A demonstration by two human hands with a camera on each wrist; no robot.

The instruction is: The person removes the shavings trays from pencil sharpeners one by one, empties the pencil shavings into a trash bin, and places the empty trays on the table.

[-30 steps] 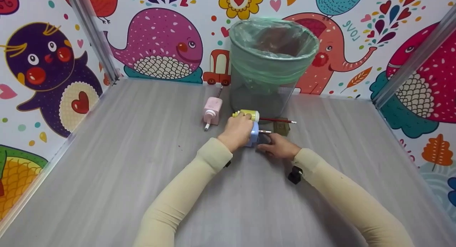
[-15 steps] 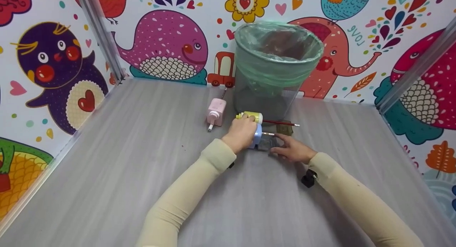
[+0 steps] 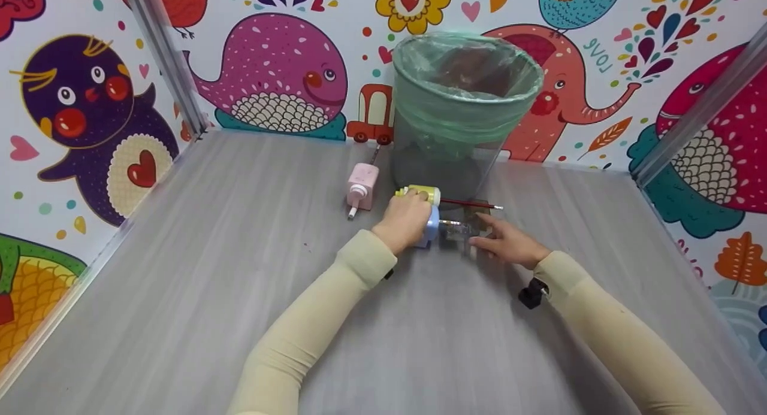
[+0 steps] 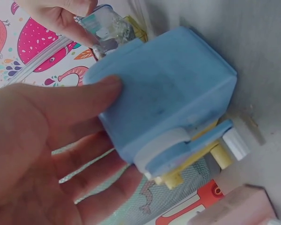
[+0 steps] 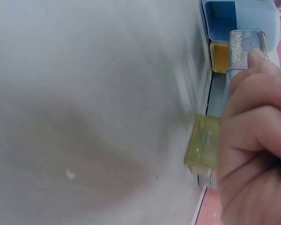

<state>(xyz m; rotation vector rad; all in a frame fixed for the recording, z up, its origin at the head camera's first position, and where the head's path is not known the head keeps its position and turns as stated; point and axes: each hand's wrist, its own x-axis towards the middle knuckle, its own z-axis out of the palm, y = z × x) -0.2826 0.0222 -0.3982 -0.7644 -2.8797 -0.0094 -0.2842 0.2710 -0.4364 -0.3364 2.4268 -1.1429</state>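
Note:
A blue pencil sharpener (image 3: 431, 226) (image 4: 164, 98) stands on the grey table in front of the bin. My left hand (image 3: 413, 214) (image 4: 61, 136) grips it, fingers wrapped round its side. To its right, my right hand (image 3: 484, 235) (image 5: 253, 136) pinches a clear plastic drawer (image 3: 458, 229) (image 5: 243, 51) (image 4: 107, 28) holding shavings, drawn out of the sharpener's open slot (image 5: 222, 16). Just behind lies a yellow sharpener (image 3: 424, 193) with a red pencil (image 3: 470, 203) stuck in it.
A mesh bin (image 3: 464, 103) lined with a green bag stands at the back wall. A pink sharpener (image 3: 361, 185) lies left of it. A yellowish clear drawer (image 5: 203, 147) sits on the table by my right hand. Patterned walls close three sides.
My right hand has moved right, drawing the clear drawer out of the blue sharpener. My left hand has kept holding the sharpener in place.

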